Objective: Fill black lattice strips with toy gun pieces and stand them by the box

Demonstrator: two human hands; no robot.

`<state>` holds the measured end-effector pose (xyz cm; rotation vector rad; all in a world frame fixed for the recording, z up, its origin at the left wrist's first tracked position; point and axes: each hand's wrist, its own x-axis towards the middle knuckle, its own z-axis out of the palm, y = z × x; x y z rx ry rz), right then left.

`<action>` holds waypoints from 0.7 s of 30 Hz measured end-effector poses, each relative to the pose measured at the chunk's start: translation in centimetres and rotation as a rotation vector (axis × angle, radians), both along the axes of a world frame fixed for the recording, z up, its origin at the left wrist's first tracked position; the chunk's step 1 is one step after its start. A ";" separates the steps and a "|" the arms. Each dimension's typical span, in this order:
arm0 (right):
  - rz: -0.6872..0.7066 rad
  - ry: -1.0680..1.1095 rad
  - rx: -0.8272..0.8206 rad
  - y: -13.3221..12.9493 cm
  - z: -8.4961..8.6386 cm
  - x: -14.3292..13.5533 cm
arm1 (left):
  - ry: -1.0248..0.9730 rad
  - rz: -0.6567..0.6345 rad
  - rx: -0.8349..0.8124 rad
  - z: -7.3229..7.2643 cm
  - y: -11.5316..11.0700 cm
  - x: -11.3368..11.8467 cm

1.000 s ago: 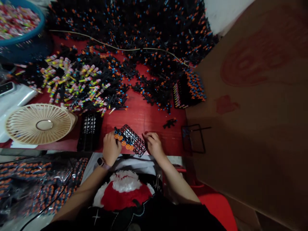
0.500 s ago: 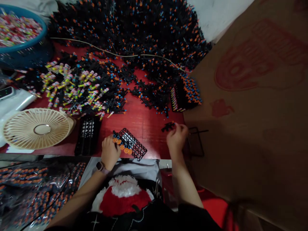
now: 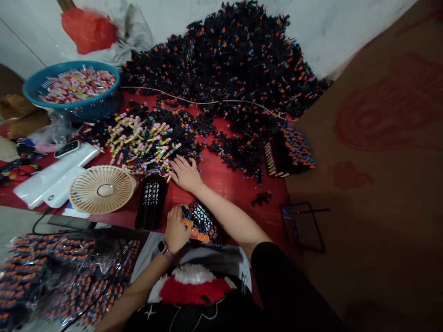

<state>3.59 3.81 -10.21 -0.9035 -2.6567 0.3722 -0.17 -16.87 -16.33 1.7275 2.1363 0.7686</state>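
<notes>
My left hand (image 3: 177,230) is closed at the left end of a black grid rack (image 3: 209,221), by a row of black pieces with orange and blue ends (image 3: 195,231). Its fingertips are partly hidden there. My right hand (image 3: 186,173) stretches across to the left, fingers spread, at the edge of a heap of black pieces carrying pink and yellow candy tubes (image 3: 148,138). Nothing shows in its grip. One small black toy gun (image 3: 262,198) lies alone on the red table (image 3: 238,184), right of my right forearm.
A second black rack (image 3: 150,203) stands beside a beige fan (image 3: 104,189). A filled rack (image 3: 289,150) is at the right, near a cardboard box (image 3: 374,198) and a wire frame (image 3: 304,226). Behind are a large black heap (image 3: 224,60) and a blue basket (image 3: 72,108) of candy.
My right hand has left the small toy gun on the table at the right and crossed left to the candy-tube heap. My left hand stays at the grid rack. The view has shifted left.
</notes>
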 end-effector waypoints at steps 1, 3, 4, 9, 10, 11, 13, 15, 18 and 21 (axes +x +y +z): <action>-0.032 -0.010 -0.013 -0.1 -0.1 0.0 | -0.022 0.011 0.013 -0.1 0.0 0.1; -0.067 -0.033 -0.038 -0.2 -0.2 0.5 | -0.059 0.036 0.030 -0.1 0.0 0.3; -0.076 -0.044 -0.046 -0.2 -0.3 1.0 | -0.060 0.043 0.031 0.0 0.0 0.4; -0.074 -0.095 -0.046 0.0 0.0 3.4 | -0.049 0.040 0.019 0.3 0.0 0.4; -0.072 -0.109 -0.045 -0.1 0.2 3.5 | -0.050 0.028 0.015 0.4 0.1 0.4; -0.073 -0.122 -0.045 -0.1 0.3 3.5 | -0.052 0.016 0.012 0.4 0.1 0.3; -0.101 -0.140 -0.052 -0.3 0.7 2.9 | -0.056 0.006 0.015 0.4 0.1 0.3; -0.142 -0.147 -0.063 -0.7 1.0 1.8 | -0.063 0.011 0.030 0.4 0.2 0.2; -0.189 -0.150 -0.074 -1.3 1.1 0.0 | -0.084 0.001 0.039 0.6 0.3 0.0; -0.257 -0.152 -0.088 -1.7 1.1 -1.0 | -0.110 -0.023 0.024 1.1 0.4 -0.2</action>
